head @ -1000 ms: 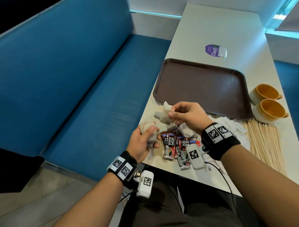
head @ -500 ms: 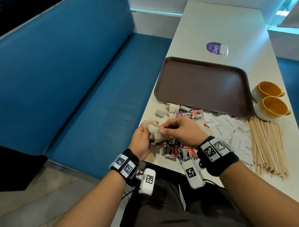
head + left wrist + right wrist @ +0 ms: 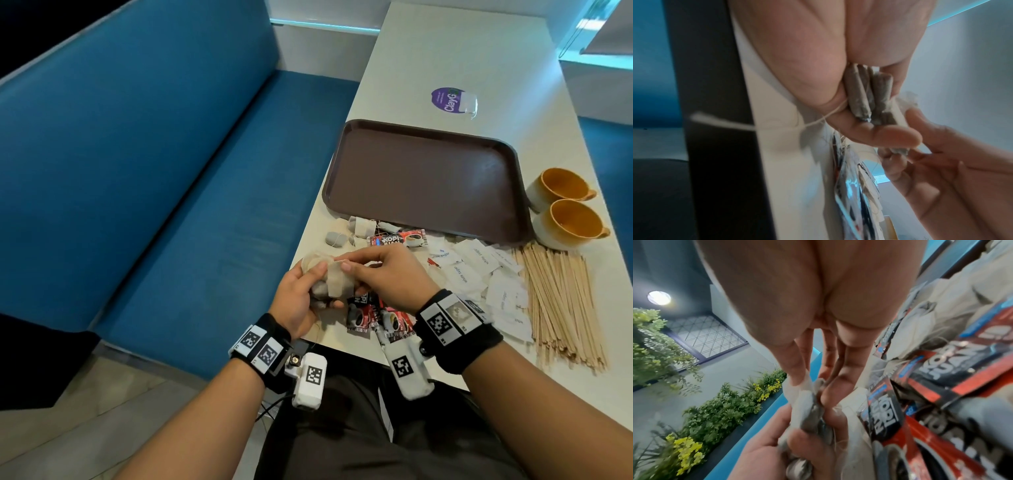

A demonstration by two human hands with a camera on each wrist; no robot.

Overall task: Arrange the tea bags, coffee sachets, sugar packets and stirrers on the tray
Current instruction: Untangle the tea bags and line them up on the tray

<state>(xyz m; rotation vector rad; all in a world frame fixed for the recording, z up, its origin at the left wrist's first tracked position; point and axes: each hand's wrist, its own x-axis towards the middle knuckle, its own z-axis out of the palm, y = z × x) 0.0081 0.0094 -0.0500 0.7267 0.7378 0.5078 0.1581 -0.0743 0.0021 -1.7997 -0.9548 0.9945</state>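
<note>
Left hand: your left hand (image 3: 301,294) is curled round a small bunch of tea bags (image 3: 334,286) at the near edge of the counter (image 3: 445,58); its grip is clamped on them, strings trailing below.
Right hand: your right hand (image 3: 383,274) pinches the top of the same bunch between thumb and fingertips, so its grip is closed on the tea bags too.
Step in hand: gathering and squaring up the tea bags, by the look of it, before any go on the tray.
Next move: carry the bunch forward and lay it flat in one part of the tray; mind the loose strings, which could snag the sachets below.
Coffee sachets: a heap of coffee sachets (image 3: 376,318) lies on the counter just under your hands; one more sits near the tray's front rim.
Loose tea bags: a few loose tea bags (image 3: 359,228) lie just beside that rim, not on the tray.
Sugar packets: sugar packets (image 3: 476,270) are scattered to the right, on the counter.
Stirrers: stirrers (image 3: 561,301) lie spread beside the sugar.
Tray: the tray (image 3: 424,178) holds nothing.
Cups: two cups (image 3: 565,209) stand right of the tray; nothing shows inside them.
</note>
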